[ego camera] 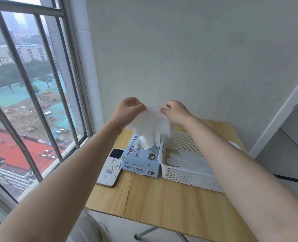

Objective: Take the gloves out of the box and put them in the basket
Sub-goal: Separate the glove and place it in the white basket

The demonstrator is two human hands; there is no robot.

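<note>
A white glove (151, 123) hangs in the air above the light blue glove box (141, 160). My left hand (127, 111) pinches its cuff on the left and my right hand (175, 111) pinches it on the right, stretching the cuff between them. The glove's fingers dangle down to the box's top opening, where more white glove material bulges out. Right of the box stands the white perforated basket (184, 177), with a white glove (181, 158) lying flat inside it; my right forearm hides part of the basket.
A phone (112, 167) in a patterned case lies left of the box on the small wooden table (162, 205). A barred window is at the left, a white wall stands behind the table, and the floor shows at the right.
</note>
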